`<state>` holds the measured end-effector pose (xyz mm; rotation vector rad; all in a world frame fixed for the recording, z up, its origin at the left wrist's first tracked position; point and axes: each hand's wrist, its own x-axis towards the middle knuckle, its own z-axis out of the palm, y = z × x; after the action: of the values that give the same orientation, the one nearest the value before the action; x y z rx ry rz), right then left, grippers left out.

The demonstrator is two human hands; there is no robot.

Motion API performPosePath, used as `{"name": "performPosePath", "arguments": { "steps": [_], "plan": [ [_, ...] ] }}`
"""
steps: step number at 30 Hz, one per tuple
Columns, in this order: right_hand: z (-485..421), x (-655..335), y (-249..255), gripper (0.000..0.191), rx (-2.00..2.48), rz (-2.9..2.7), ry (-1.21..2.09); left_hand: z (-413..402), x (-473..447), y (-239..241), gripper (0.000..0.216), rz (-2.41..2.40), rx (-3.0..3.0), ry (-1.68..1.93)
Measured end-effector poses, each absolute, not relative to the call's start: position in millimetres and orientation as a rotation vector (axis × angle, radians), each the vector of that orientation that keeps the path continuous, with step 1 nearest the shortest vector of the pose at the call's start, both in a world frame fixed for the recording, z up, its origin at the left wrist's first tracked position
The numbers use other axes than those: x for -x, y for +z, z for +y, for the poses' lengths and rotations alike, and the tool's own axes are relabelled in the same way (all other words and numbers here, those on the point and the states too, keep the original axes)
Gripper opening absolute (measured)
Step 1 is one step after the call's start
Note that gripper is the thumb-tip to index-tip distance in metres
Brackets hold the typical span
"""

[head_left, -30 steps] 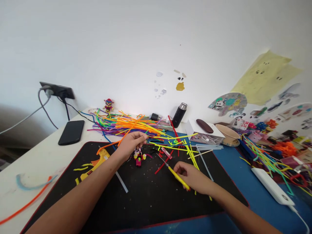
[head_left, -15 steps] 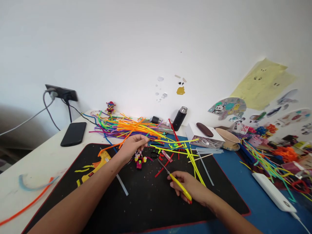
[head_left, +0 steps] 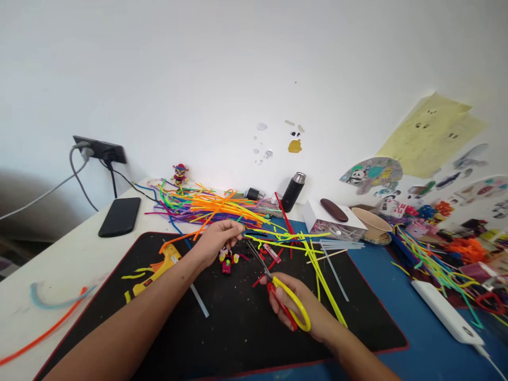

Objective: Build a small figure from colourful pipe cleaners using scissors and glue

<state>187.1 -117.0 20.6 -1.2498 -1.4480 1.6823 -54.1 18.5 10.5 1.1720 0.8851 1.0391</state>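
My left hand (head_left: 224,237) is closed in a pinch on a yellow-green pipe cleaner (head_left: 288,233), which stretches away to the right. In my right hand (head_left: 304,307) is a pair of scissors (head_left: 291,304) with red and yellow handles. Its slim blades point up and left, towards the fingertips of my left hand, with a narrow gap between them. Just below my left hand, a small pink and black figure (head_left: 226,263) made of fuzzy stems rests on the black mat (head_left: 222,338). A pink and white tube-like item (head_left: 272,253) lies near the blades.
A yellow glue gun (head_left: 162,269) lies partly behind my left forearm. Behind my hands is a heap of coloured pipe cleaners (head_left: 214,206). A black flask (head_left: 293,193), a white box (head_left: 317,217), a phone (head_left: 119,217) and a white power bank-like device (head_left: 446,312) stand or lie around the mat.
My right hand has turned the scissors, so both handles now show and the blades have come up closer to my left hand. My left hand has barely moved.
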Motion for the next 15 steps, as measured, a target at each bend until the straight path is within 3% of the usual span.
{"name": "performPosePath", "arguments": {
  "steps": [15],
  "plan": [
    [-100.6,-160.9,9.8,0.085,1.273,-1.399,1.571,16.4,51.0,10.9,0.043,0.905,-1.209,0.98]
  ]
}}
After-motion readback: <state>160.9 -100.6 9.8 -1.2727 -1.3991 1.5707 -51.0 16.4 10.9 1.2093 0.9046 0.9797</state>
